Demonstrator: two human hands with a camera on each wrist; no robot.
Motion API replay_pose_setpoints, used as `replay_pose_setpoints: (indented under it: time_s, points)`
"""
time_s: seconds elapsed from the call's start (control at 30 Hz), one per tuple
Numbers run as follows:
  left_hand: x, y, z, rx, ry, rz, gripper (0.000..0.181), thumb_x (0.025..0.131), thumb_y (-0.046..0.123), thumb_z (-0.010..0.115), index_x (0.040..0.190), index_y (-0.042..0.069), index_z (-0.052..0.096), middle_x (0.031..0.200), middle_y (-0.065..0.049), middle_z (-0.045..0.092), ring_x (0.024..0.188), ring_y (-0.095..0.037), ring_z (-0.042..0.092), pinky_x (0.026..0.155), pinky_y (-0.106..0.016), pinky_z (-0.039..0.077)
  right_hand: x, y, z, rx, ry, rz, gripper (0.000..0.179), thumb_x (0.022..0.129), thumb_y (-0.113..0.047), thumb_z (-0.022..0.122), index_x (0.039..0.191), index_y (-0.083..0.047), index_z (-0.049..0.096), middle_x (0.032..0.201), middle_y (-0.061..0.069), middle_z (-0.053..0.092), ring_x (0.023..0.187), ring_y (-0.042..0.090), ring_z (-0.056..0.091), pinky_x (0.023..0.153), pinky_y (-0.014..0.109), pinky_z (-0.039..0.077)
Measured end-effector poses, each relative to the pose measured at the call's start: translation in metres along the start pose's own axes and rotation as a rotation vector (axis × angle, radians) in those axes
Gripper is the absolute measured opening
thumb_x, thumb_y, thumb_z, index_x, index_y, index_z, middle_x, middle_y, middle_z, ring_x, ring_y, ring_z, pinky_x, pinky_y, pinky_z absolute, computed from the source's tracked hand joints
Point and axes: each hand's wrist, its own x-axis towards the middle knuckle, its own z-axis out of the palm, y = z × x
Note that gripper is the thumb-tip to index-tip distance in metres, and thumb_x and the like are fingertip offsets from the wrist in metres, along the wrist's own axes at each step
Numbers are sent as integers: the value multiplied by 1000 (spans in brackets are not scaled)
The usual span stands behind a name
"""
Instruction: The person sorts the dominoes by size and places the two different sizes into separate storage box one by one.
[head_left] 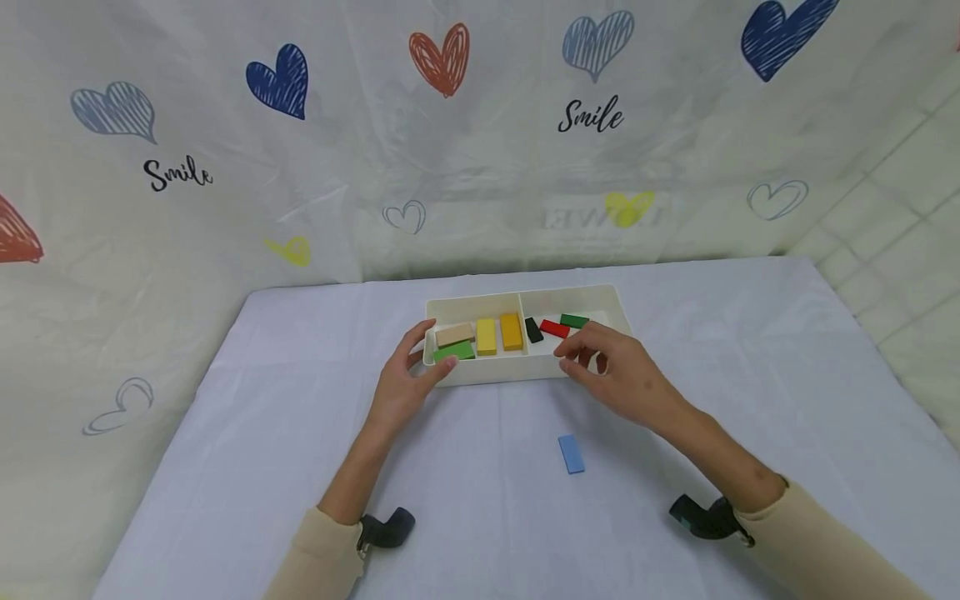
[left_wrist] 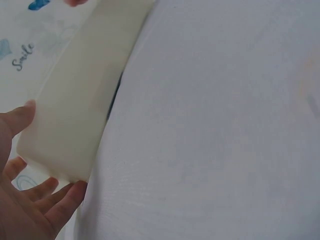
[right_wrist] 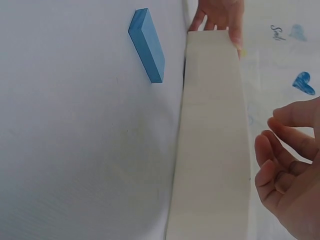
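A white two-compartment tray [head_left: 510, 371] stands on the table. My left hand [head_left: 399, 392] holds its left end, the thumb at the front rim and the fingers round the end wall. The left compartment contains a beige block [head_left: 454, 335], a light green block [head_left: 454, 352], a yellow block [head_left: 486, 337] and an orange-yellow block [head_left: 512, 332]. Over the right compartment's front wall hovers my right hand [head_left: 626, 377], fingers loosely bent, nothing visible between them. Near it inside lie a black block [head_left: 533, 330], a red block [head_left: 554, 328] and a dark green block [head_left: 574, 320].
A blue block [head_left: 571, 454] lies on the white tablecloth [head_left: 480, 500] in front of the tray. Behind the table hangs a white curtain [head_left: 480, 158] printed with hearts. Dark wrist cameras sit on both forearms.
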Motion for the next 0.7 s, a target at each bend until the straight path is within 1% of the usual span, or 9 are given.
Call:
replay_pose_setpoints:
  time_s: [0.13,0.27,0.4,0.7]
  points:
    - [0,0,0,10,4,-5,72,90,46,79,152,48,43,165,7,40,149,-30,48,107,-55,52,-3,-1,1,16,-32,0,14,96,-12,74,109,-17,75,97,-4,68,88,14,61,75,22,50]
    - [0,1,0,18,3,-2,72,91,46,79,153,48,42,166,6,40,149,-32,48,105,-55,53,-5,0,3,29,-55,-18,14,95,-9,75,107,-16,75,96,-4,69,88,13,61,74,22,51]
    - [1,-1,1,8,-3,-8,72,91,46,79,152,49,43,166,7,39,149,-31,48,107,-56,52,-7,1,5,32,-78,-32,14,94,-8,76,106,-16,75,95,-5,69,87,13,61,74,22,52]
    - [1,-1,0,-2,-7,3,73,91,46,79,153,48,42,165,8,39,149,-30,48,105,-55,53,-9,2,7,39,-156,-28,12,95,-10,75,106,-14,74,93,-6,68,86,12,61,73,22,53]
